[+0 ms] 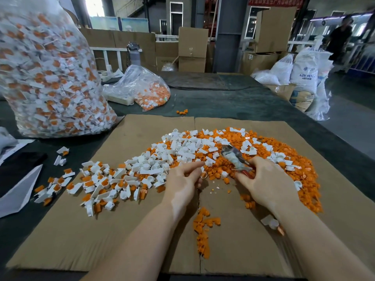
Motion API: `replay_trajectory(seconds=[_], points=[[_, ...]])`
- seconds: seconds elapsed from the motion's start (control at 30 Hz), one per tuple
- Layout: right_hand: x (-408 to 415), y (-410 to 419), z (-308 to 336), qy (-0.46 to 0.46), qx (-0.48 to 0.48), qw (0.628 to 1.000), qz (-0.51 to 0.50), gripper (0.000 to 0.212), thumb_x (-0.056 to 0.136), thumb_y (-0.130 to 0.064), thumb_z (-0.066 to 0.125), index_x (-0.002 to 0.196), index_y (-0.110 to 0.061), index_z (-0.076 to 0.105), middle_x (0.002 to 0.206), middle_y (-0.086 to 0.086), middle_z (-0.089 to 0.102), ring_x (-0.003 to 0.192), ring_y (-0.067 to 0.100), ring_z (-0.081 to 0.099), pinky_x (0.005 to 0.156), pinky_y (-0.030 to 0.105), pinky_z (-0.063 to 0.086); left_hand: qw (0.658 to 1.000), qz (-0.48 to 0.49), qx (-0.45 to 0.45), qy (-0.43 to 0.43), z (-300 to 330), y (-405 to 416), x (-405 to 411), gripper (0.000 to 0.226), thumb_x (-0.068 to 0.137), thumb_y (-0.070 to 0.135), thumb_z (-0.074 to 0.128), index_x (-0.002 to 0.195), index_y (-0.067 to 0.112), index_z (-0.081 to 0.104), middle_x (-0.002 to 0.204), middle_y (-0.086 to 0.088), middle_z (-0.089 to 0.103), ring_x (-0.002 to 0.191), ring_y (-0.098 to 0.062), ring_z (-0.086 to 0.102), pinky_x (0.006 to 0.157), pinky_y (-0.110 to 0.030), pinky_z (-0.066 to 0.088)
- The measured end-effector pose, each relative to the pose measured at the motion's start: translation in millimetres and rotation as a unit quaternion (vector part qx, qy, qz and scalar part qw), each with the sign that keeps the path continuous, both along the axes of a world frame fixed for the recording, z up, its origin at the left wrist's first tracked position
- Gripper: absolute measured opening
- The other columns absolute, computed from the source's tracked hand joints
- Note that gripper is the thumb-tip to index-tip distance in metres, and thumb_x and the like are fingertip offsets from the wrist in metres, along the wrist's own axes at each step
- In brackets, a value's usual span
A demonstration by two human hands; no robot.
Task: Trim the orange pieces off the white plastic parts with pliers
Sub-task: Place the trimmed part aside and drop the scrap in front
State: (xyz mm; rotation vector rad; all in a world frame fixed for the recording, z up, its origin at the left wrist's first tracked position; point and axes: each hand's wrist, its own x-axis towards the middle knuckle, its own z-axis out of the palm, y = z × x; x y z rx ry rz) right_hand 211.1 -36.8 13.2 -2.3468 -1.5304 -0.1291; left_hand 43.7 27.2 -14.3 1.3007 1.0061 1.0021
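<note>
Cardboard-covered surface (pixel 121 230): pliers (pixel 236 159) gripped by right hand (pixel 265 179), nose angled away; left hand (pixel 182 179) fingers (pixel 194 165) loosely curled just left, contents hidden.

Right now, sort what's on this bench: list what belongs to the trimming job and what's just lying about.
Part of the job:
- pliers, gripped in the right hand
- left hand, fingers curled beside the pile
- untrimmed white-and-orange parts
- trimmed white parts
- cut orange pieces
- big bag of untrimmed parts

Lying about:
- water bottle
- cardboard boxes
- ABS resin sacks
</note>
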Motion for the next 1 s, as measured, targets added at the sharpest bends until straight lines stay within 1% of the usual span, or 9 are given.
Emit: replay_trajectory(seconds=[0.13, 0.27, 0.4, 0.5, 0.6, 0.67, 0.83, 0.93, 1.0], points=[[12, 5, -13, -0.091, -0.029, 0.995, -0.032, 0.053, 0.086, -0.06, 0.048, 0.12, -0.02, 0.05, 0.115, 0.0, 0.056, 0.108, 0.018, 0.051, 0.088, 0.03, 0.044, 0.999, 0.003, 0.038, 0.038, -2, -2, 1, 0.014, 0.093, 0.009, 0.055, 0.104, 0.014, 0.063, 0.075, -0.003, 0.061, 0.061, -0.003, 0.058, 0.066, -0.021, 0.055], [16, 6, -21, -0.114, -0.046, 0.991, -0.043, 0.062, 0.081, -0.071, 0.041, 0.116, -0.02, 0.053, 0.119, 0.003, 0.055, 0.114, 0.02, 0.049, 0.093, 0.032, 0.043, 0.998, 0.001, 0.054, 0.042, -3, -2, -1, 0.01, 0.09, 0.01, 0.06, 0.089, 0.018, 0.067, 0.072, -0.001, 0.063, 0.056, 0.002, 0.056, 0.06, -0.012, 0.05], [5, 4, -21, -0.154, -0.042, 0.986, -0.058, 0.064, 0.084, -0.068, 0.04, 0.129, -0.024, 0.048, 0.131, 0.004, 0.049, 0.123, 0.023, 0.041, 0.104, 0.039, 0.029, 0.997, 0.0, 0.054, 0.052, -3, -2, -1, 0.014, 0.089, 0.013, 0.062, 0.084, 0.023, 0.069, 0.072, 0.001, 0.066, 0.057, 0.002, 0.056, 0.06, -0.009, 0.048], [-15, 6, -22, -0.06, 0.072, 0.993, 0.065, 0.039, 0.09, -0.039, 0.055, 0.125, -0.021, 0.055, 0.12, 0.001, 0.057, 0.115, 0.017, 0.048, 0.101, 0.033, 0.034, 0.997, -0.004, 0.054, 0.052, -2, -3, -1, 0.011, 0.089, 0.012, 0.062, 0.087, 0.019, 0.07, 0.076, -0.003, 0.067, 0.061, -0.004, 0.057, 0.06, -0.012, 0.049], [-39, 3, -26, 0.008, 0.167, 0.965, 0.201, 0.02, 0.085, -0.011, 0.066, 0.104, -0.012, 0.069, 0.098, 0.003, 0.066, 0.095, 0.019, 0.059, 0.087, 0.031, 0.048, 0.996, -0.011, 0.062, 0.07, 0, -3, -2, 0.009, 0.09, 0.013, 0.061, 0.089, 0.016, 0.07, 0.077, -0.007, 0.067, 0.063, -0.008, 0.058, 0.06, -0.015, 0.05], [-46, 2, -30, 0.021, 0.186, 0.956, 0.228, 0.016, 0.081, -0.006, 0.069, 0.097, -0.01, 0.071, 0.089, 0.003, 0.067, 0.086, 0.019, 0.061, 0.077, 0.034, 0.053, 0.993, -0.016, 0.076, 0.086, 0, -2, -3, 0.01, 0.09, 0.014, 0.061, 0.091, 0.015, 0.07, 0.077, -0.003, 0.067, 0.065, -0.008, 0.059, 0.06, -0.014, 0.05], [-49, 1, -34, 0.044, 0.231, 0.947, 0.217, 0.007, 0.078, -0.005, 0.072, 0.084, -0.009, 0.071, 0.08, 0.002, 0.066, 0.078, 0.019, 0.061, 0.07, 0.035, 0.054, 0.992, -0.039, 0.075, 0.092, -1, -4, -7, 0.014, 0.088, 0.015, 0.063, 0.096, 0.023, 0.071, 0.088, 0.004, 0.069, 0.081, -0.01, 0.065, 0.072, -0.018, 0.051], [-49, 1, -35, 0.036, 0.255, 0.942, 0.215, 0.007, 0.077, -0.003, 0.073, 0.08, -0.008, 0.07, 0.077, 0.002, 0.065, 0.075, 0.019, 0.061, 0.067, 0.033, 0.054, 0.989, -0.093, 0.086, 0.071, -1, -7, -10, 0.029, 0.08, 0.008, 0.07, 0.1, 0.028, 0.066, 0.085, 0.002, 0.068, 0.078, -0.009, 0.065, 0.066, -0.01, 0.049], [-49, 0, -36, 0.037, 0.265, 0.939, 0.215, 0.007, 0.076, -0.002, 0.073, 0.081, -0.008, 0.07, 0.078, 0.003, 0.066, 0.076, 0.019, 0.061, 0.067, 0.031, 0.053, 0.98, -0.108, 0.122, 0.112, -2, -8, -9, 0.036, 0.078, 0.007, 0.073, 0.107, 0.025, 0.063, 0.09, -0.001, 0.067, 0.08, -0.013, 0.065, 0.07, -0.012, 0.051]])
